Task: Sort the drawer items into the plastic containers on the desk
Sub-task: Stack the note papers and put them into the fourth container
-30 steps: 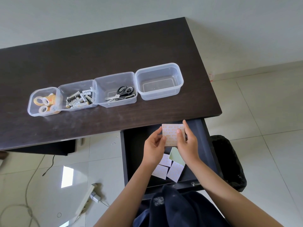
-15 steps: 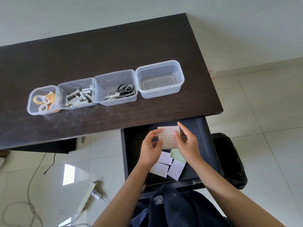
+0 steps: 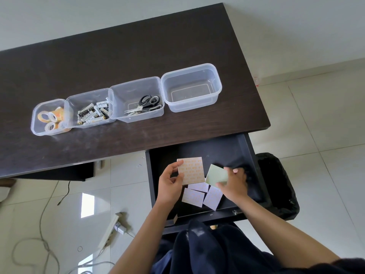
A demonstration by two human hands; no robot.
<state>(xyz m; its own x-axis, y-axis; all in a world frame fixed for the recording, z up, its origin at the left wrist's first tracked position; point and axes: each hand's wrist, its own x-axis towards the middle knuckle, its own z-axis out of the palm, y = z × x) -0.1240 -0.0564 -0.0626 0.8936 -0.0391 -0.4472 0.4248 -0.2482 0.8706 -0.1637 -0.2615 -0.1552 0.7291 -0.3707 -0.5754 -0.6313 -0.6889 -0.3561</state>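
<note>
Pale green sticky-note pad [image 3: 216,173] is tilting in the right hand [image 3: 234,181], pinched; the left hand [image 3: 170,182] is gripping the orange-printed pad [image 3: 191,170]. Empty container [image 3: 216,76] is sitting at twelve o'clock, right hand nearer.

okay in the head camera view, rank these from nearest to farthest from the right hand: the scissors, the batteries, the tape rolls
From the right hand, over the open drawer:
1. Scissors, in the second container from the right.
2. Batteries, in the next container leftward.
3. Tape rolls, in the far-left container.
</note>
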